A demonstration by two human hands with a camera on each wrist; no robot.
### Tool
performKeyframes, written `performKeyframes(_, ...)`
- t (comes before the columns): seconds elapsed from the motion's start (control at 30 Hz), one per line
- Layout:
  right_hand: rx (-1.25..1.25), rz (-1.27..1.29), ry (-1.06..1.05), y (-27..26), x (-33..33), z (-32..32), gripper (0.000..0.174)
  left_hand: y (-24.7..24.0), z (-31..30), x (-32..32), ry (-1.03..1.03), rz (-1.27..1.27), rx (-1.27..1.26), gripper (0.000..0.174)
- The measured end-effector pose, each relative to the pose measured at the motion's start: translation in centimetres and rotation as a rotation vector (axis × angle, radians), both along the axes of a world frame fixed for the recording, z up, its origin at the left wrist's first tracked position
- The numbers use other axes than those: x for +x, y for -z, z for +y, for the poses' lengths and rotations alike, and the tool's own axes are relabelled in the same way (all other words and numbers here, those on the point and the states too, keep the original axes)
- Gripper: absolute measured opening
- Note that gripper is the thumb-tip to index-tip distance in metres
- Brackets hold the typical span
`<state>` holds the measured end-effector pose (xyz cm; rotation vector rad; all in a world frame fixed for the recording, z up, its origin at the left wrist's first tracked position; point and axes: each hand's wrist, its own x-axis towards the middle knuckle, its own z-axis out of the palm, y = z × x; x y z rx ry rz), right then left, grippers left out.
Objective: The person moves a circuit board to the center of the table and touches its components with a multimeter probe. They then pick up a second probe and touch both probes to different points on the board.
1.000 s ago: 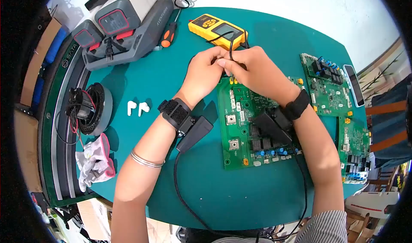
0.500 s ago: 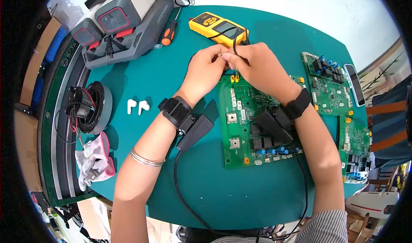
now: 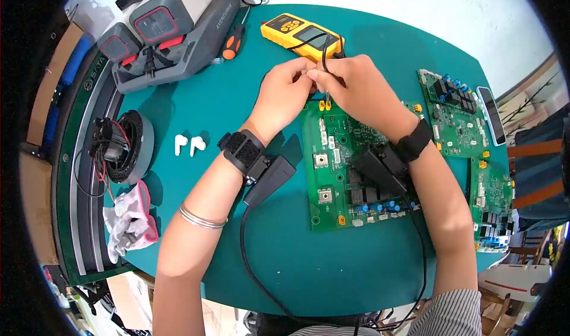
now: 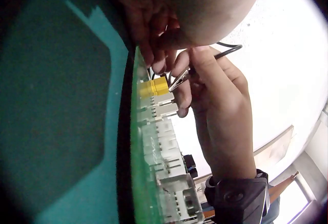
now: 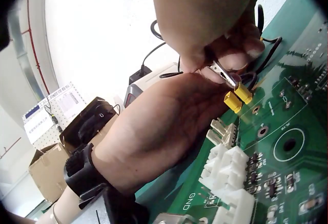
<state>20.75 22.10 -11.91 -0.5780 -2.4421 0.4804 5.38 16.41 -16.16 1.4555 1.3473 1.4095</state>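
My right hand (image 3: 362, 92) pinches a small metal alligator clip (image 5: 224, 75) on a black lead. The clip's jaws meet one of two yellow connectors (image 5: 243, 94) at the far edge of a large green circuit board (image 3: 326, 214). Close against it, my left hand (image 3: 284, 95) has its fingers bent beside the same connectors, and its fingertips overlap the right hand's. A thin black wire passes by these fingers; I cannot tell whether they grip it. Just beyond both hands lies a yellow handheld meter (image 3: 297, 36), with black leads looping over its screen.
Two more circuit boards (image 3: 454, 140) and a phone (image 3: 490, 117) lie at the right. At left are white earbuds (image 3: 198, 146), a round speaker-like part (image 3: 139, 149) and a glove (image 3: 132, 220). A screwdriver (image 3: 233, 42) lies by a grey machine (image 3: 196, 45) at the back.
Both hands stay together at the yellow connectors, with only a small shift of the fingers. The black lead over the right hand has moved slightly right. The view has tilted a little.
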Motion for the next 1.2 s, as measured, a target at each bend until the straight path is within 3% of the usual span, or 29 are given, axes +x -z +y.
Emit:
performKeyframes(0.67, -0.021, 0.061, -0.06, 0.3, -0.11, 0.14, 0.028, -0.19, -0.1, 0.24, -0.009, -0.005, 0.002, 0.017)
performKeyframes(0.73, -0.09, 0.06, -0.085, 0.21, -0.11, 0.05, 0.028, -0.03, 0.03, 0.26, 0.018, -0.104, 0.001, 0.018)
performKeyframes(1.2, -0.046, 0.038, -0.072, 0.13, -0.1, -0.05, 0.027, -0.35, -0.13, 0.41, 0.029, -0.149, -0.02, 0.02)
